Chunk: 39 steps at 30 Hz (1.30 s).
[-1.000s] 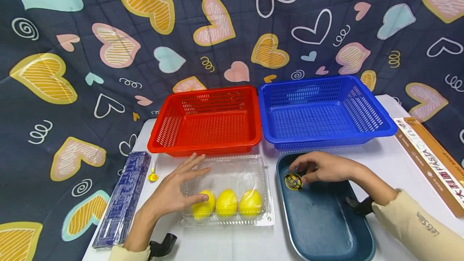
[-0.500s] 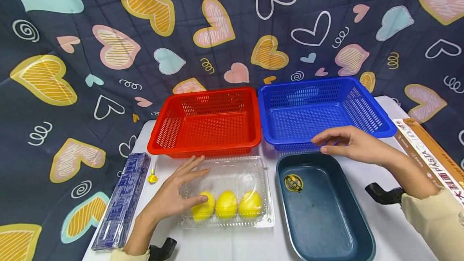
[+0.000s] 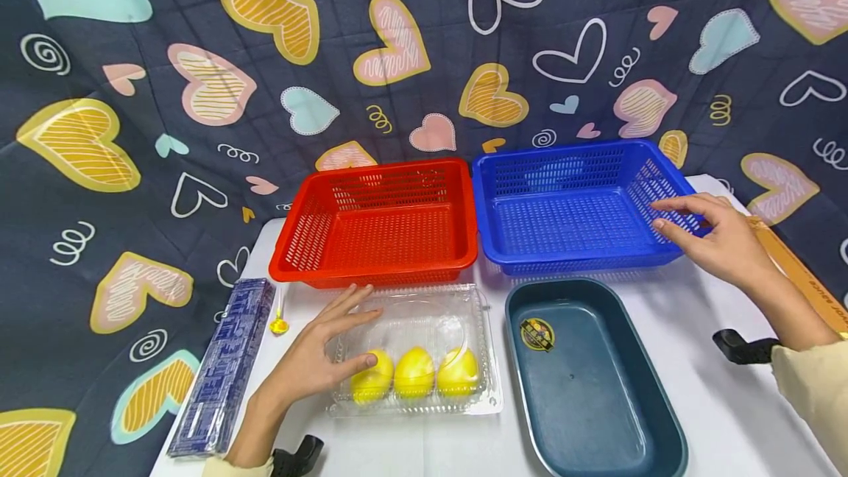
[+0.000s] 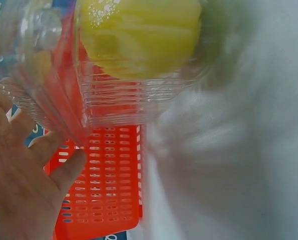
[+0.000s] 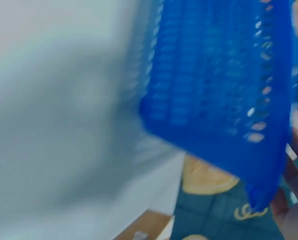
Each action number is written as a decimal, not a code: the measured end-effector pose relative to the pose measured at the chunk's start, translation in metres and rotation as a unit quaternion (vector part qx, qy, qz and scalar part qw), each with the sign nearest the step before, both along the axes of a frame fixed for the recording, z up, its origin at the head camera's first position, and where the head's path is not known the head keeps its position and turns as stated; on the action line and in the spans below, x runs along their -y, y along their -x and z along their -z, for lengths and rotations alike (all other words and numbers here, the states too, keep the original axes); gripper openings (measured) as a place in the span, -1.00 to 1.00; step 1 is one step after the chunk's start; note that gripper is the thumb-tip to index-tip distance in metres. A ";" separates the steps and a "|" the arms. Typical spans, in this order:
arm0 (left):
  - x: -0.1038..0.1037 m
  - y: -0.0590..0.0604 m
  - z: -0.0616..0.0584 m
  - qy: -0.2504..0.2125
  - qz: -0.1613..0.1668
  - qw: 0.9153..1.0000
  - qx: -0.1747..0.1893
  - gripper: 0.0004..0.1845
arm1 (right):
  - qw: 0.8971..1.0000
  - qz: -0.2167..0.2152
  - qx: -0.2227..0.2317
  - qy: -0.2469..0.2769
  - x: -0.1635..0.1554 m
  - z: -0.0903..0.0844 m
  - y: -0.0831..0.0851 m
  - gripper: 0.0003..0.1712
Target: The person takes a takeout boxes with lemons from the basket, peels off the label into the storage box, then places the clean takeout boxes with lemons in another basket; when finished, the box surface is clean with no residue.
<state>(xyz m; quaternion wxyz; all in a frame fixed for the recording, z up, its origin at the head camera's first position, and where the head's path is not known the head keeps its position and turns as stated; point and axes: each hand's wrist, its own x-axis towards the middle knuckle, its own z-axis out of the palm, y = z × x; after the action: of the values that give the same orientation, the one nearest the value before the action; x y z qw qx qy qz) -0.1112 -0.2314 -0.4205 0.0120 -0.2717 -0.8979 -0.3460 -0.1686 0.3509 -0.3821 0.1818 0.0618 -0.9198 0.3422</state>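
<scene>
The right hand [image 3: 718, 241] has swung away from the dark blue tray [image 3: 652, 425], where its fingers were on the small round sticker-like disc [image 3: 537, 333] a second ago. It now hovers with loose, spread fingers over the right-hand rim of the blue basket [image 3: 503, 256], holding nothing; whether the fingertips actually touch the rim I cannot tell. The disc lies alone near the tray's far left corner, so that placing looks finished to me. Beyond the hand, the long pasta box [image 3: 804, 278] lies along the table's right edge. The left hand [image 3: 314, 359] has not shifted: flat and open on the clear clamshell box [image 3: 457, 315], thumb at the leftmost of three yellow lemons [image 3: 414, 372]. The red basket [image 3: 291, 263] stands just behind.
</scene>
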 end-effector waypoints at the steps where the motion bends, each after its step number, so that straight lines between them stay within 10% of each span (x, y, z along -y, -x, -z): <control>1: 0.000 0.000 0.000 -0.001 0.000 1.000 0.001 -0.37 | 1.000 0.008 -0.011 -0.011 -0.004 0.004 0.002 -0.60; 10: 0.002 -0.002 0.007 -0.032 -0.006 0.999 -0.008 -0.44 | 0.996 0.064 0.023 -0.063 -0.028 0.026 0.010 -0.30; 21: -0.001 -0.012 0.021 -0.119 -0.098 0.988 0.002 -0.57 | 0.990 0.075 0.084 -0.080 -0.037 0.036 0.011 -0.06; 30: 0.000 -0.018 0.023 -0.167 -0.108 0.973 0.115 -0.57 | 0.991 0.065 0.084 -0.078 -0.035 0.037 0.012 -0.02; 39: 0.003 -0.019 0.007 -0.112 -0.115 0.968 0.191 -0.55 | 0.990 0.060 0.090 -0.087 -0.034 0.036 0.014 0.02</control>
<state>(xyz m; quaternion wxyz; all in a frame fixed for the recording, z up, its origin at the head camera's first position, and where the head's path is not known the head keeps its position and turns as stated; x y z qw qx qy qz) -0.0920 -0.2340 -0.4275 -0.0896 -0.0928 -0.8642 -0.4862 -0.1825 0.3851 -0.4185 0.1125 -0.0084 -0.9608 0.2532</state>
